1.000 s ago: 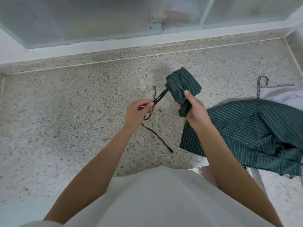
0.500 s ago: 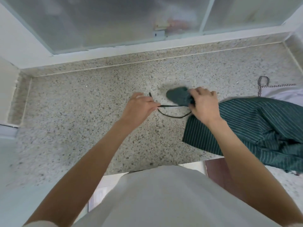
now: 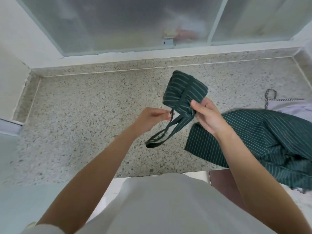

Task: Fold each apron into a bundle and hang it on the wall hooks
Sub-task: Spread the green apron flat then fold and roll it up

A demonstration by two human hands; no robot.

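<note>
The rolled apron bundle (image 3: 183, 92) is held up off the counter (image 3: 84, 115), gripped at its lower right corner by the right hand (image 3: 208, 116), whose thumb presses across the front while the other fingers curl behind. Its long axis runs from upper left down to lower right, toward that hand, and the tie straps (image 3: 166, 132) trail from its lower end down and to the left, looping in the air above the counter. The left hand (image 3: 152, 118) sits just beside the bundle on its left, fingers pinching the straps close to where they leave the roll, so it is the nearer hand for drawing them tight or round the bundle. The cloth is soft, dark green with thin pale stripes, wound into a plump cylinder; the straps are narrow flat tape. A second apron (image 3: 263, 141) of the same fabric lies unfolded and rumpled on the speckled stone counter to the right, partly over its front edge
</note>
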